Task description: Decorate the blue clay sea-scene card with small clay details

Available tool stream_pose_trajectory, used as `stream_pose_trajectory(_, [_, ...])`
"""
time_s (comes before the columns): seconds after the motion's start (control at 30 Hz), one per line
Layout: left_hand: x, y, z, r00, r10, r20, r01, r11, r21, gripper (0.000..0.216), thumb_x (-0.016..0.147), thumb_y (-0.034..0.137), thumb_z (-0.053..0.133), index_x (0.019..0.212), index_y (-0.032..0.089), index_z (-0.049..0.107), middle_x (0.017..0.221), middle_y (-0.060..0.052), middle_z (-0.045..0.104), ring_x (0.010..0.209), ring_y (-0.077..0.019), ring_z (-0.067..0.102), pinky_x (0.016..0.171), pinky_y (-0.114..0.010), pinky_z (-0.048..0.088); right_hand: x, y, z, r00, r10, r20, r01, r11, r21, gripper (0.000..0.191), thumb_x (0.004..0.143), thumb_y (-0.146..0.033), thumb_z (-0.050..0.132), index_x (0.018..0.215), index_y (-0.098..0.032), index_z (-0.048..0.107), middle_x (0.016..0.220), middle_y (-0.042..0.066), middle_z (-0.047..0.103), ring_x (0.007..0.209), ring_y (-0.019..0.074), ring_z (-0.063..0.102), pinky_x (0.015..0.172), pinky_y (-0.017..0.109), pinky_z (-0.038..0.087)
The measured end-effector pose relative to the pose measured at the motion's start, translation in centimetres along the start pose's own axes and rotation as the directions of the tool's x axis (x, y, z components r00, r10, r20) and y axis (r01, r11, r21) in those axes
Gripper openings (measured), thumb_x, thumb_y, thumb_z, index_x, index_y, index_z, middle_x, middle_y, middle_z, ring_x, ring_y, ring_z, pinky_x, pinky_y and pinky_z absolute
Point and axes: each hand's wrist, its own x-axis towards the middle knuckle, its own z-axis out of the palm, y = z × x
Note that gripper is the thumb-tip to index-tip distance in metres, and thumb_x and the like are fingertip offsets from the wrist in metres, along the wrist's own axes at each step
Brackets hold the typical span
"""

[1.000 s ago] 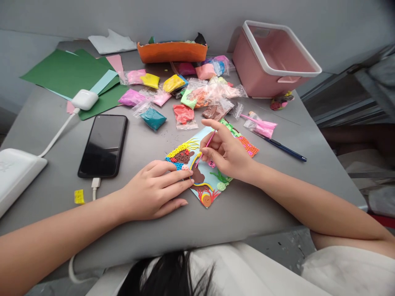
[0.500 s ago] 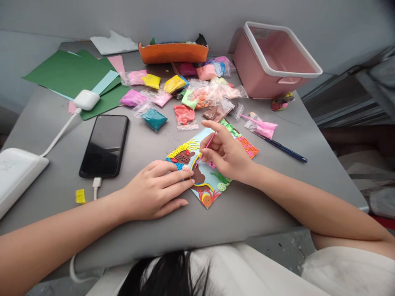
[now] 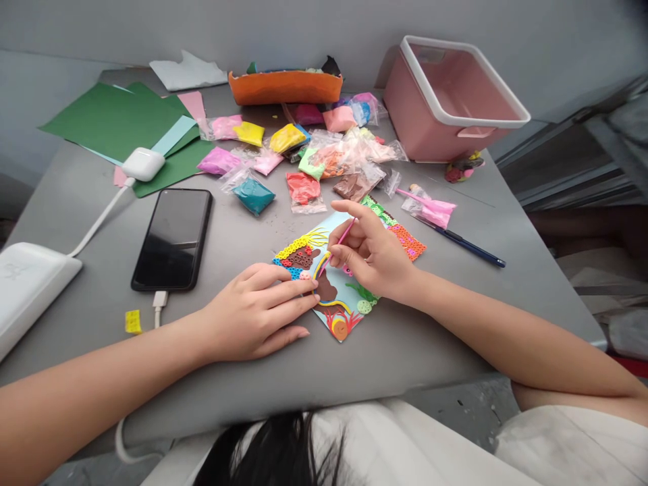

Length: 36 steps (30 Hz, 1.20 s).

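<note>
A light-blue card (image 3: pixel 349 293) decorated with coloured clay lies on the table, one corner toward me. It carries brown patches, yellow and blue strands, red fronds and small ring shapes. My left hand (image 3: pixel 260 307) rests flat with fingers stretched out, the fingertips on the card's left edge. Between the thumb and fingers of my right hand (image 3: pixel 372 253) is a thin pink clay tool (image 3: pixel 346 231), its lower end at the yellow-and-blue strand (image 3: pixel 320 265) beside a brown patch. The right index finger points outward, and part of the card is hidden under this hand.
Several bags of coloured clay (image 3: pixel 254 196) lie beyond the card. A pink bin (image 3: pixel 420 115) and an orange container (image 3: pixel 286 88) stand at the back. A phone (image 3: pixel 172 239), white power bank (image 3: pixel 33 290), earphone case (image 3: pixel 143 164) and green paper (image 3: pixel 121 125) are left; a pen (image 3: pixel 470 246) lies right.
Almost nothing differs. The whole view has shifted very slightly; both hands and the pink tool keep their places on the card.
</note>
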Motion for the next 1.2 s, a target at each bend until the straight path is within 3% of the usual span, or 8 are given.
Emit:
stream_pose_trajectory(0.27, [0.14, -0.04, 0.03, 1.000, 0.002, -0.002, -0.002, 1.000, -0.011, 0.036, 0.104, 0.039, 0.055, 0.128, 0.017, 0.068, 0.130, -0.008, 0.076, 0.108, -0.0279, 0.067, 0.094, -0.044, 0.052, -0.05, -0.17, 0.00, 0.999, -0.039, -0.009, 0.039, 0.999, -0.019, 0.055, 0.097, -0.007, 0.051, 0.145, -0.025, 0.032, 0.092, -0.003, 0.058, 0.069, 0.0070, 0.066, 0.063, 0.021, 0.058])
stream_pose_trajectory(0.93, [0.34, 0.00, -0.24, 1.000, 0.012, -0.002, -0.012, 1.000, -0.006, 0.036, 0.105, 0.040, 0.053, 0.127, 0.016, 0.069, 0.130, -0.007, 0.077, 0.104, -0.0281, 0.068, 0.091, -0.044, 0.052, 0.07, -0.25, 0.08, 0.996, 0.092, -0.019, -0.090, 0.991, 0.098, 0.051, 0.096, -0.010, 0.054, 0.140, -0.026, 0.034, 0.093, -0.002, 0.061, 0.069, 0.0086, 0.069, 0.066, 0.022, 0.062])
stream_pose_trajectory(1.2, [0.69, -0.01, -0.50, 1.000, 0.020, -0.012, -0.020, 1.000, -0.014, 0.035, 0.105, 0.038, 0.053, 0.125, 0.015, 0.068, 0.128, -0.007, 0.078, 0.103, -0.0293, 0.069, 0.090, -0.045, 0.055, -0.09, -0.01, 0.03, 1.000, 0.012, 0.014, -0.013, 0.999, 0.053, 0.052, 0.098, -0.011, 0.053, 0.143, -0.027, 0.032, 0.092, -0.002, 0.060, 0.069, 0.0093, 0.067, 0.065, 0.023, 0.061])
